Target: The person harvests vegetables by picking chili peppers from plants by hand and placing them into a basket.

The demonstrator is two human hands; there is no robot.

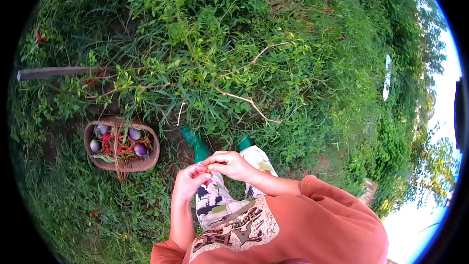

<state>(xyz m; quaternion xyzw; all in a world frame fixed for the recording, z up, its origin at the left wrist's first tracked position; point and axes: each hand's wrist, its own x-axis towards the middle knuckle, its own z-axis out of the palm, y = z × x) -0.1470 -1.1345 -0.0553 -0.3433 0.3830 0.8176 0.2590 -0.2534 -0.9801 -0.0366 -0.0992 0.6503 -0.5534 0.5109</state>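
Note:
My left hand (189, 182) and my right hand (231, 166) meet in front of my lap, fingertips pinched close together. Between them shows a small orange-red chili pepper (209, 172), mostly covered by the fingers. Both hands are closed around it. To the left on the ground stands a wicker basket (152, 159) with an arched handle. Inside lie many red chili peppers (128, 150) and several purple eggplants (140, 150).
Leafy pepper plants (205, 63) with bare woody stems (249, 100) spread ahead of my green boots (197, 146). A flat wooden stake (58, 72) juts in at left. Red peppers (40, 36) hang among the leaves. A pale board (387, 77) stands at right.

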